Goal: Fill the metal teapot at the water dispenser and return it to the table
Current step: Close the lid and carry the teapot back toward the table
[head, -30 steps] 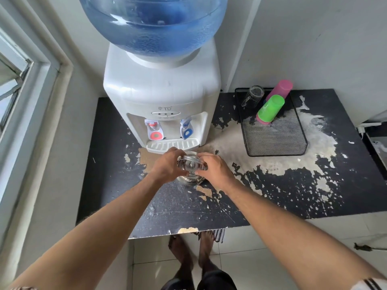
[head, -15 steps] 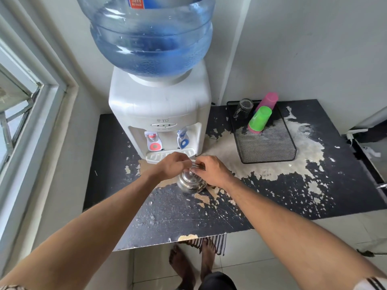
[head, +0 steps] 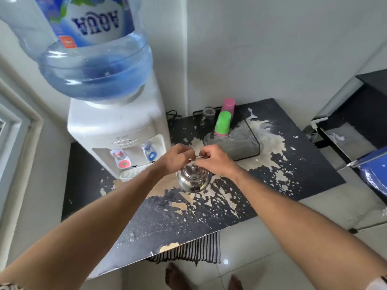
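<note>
Left hand: left hand (head: 178, 156) reaches forward over the table, forearm stretched out, fingers curled around the teapot's wire handle (head: 199, 157).
Right hand: right hand (head: 215, 162) comes in from the right, knuckles up, fingers clenched on the same handle, touching the left hand.
Teapot: one metal teapot (head: 193, 180), lid on, stands on the black table (head: 293, 164), just in front of the water dispenser (head: 117, 126) and beside its drip tray (head: 134, 174).
Taps: two, one red (head: 121, 161), one blue (head: 149, 153).
Bottle: one water bottle (head: 94, 65) upturned on the dispenser.
Mesh tray: one mesh tray (head: 240, 141), well right of the dispenser.
Cups: three in the tray, green cup (head: 223, 123), pink cup (head: 228, 104), clear glass mug (head: 208, 115).
</note>
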`<state>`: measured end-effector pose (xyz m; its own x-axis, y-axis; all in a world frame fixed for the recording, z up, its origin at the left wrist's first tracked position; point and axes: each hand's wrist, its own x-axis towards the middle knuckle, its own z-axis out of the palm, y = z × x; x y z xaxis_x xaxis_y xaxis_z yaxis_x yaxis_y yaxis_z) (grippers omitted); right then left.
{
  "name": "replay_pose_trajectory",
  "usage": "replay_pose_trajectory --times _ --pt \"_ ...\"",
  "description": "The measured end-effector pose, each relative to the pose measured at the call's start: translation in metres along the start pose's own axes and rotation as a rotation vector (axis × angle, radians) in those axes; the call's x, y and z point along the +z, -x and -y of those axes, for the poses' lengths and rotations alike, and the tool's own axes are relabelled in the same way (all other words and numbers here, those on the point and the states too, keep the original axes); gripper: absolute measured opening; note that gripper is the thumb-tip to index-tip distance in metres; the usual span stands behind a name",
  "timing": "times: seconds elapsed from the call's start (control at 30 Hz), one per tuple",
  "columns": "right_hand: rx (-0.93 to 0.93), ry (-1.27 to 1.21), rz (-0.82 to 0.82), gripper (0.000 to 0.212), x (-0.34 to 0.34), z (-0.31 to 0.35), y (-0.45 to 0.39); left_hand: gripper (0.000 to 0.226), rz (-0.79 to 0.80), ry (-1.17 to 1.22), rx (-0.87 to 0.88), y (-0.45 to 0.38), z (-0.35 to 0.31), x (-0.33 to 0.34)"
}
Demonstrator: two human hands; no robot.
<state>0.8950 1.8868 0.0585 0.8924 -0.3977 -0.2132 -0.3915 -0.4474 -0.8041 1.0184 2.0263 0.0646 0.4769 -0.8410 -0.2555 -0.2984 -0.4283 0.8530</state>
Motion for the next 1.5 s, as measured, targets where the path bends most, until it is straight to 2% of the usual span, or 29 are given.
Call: replay_pose_trajectory --times 0.07,0.17,0.23,0.33,0.57,0.67,0.8,0.97,1.23,1.5 --pt "0.002 -0.033 -0.024 0.019 -0.026 -0.01 0.011 0.027 0.029 0.015 0.03 -0.011 -0.022 0.016" --pt "-0.027 -0.068 -0.105 0.031 -0.071 -0.031 0.033 0.025 0.067 0.017 0.065 -0.03 -0.061 0.05" --pt "-0.003 -0.09 -0.164 0.031 -0.109 -0.052 0.057 0.024 0.112 -0.007 0.098 -0.043 -0.094 0.084" --pt "0.003 -0.093 -0.171 0.032 -0.143 -0.065 0.078 0.023 0.129 0.019 0.124 -0.059 -0.12 0.113" --pt "0.051 -0.044 -0.307 0.035 -0.278 -0.155 0.163 0.024 0.182 0.067 0.197 -0.101 -0.237 0.259" --pt "0.057 -0.026 -0.367 0.04 -0.334 -0.191 0.196 0.025 0.237 0.05 0.269 -0.119 -0.285 0.316" --pt "0.091 -0.026 -0.448 0.035 -0.398 -0.231 0.238 0.027 0.325 0.053 0.333 -0.144 -0.343 0.383" --pt "0.125 -0.115 -0.568 0.032 -0.468 -0.281 0.283 0.035 0.433 0.057 0.393 -0.187 -0.402 0.464" --pt "0.225 -0.172 -0.778 0.029 -0.582 -0.383 0.33 0.025 0.573 0.1 0.48 -0.264 -0.484 0.605" --pt "0.233 -0.213 -0.842 0.03 -0.706 -0.476 0.364 0.029 0.681 0.07 0.522 -0.334 -0.578 0.727"
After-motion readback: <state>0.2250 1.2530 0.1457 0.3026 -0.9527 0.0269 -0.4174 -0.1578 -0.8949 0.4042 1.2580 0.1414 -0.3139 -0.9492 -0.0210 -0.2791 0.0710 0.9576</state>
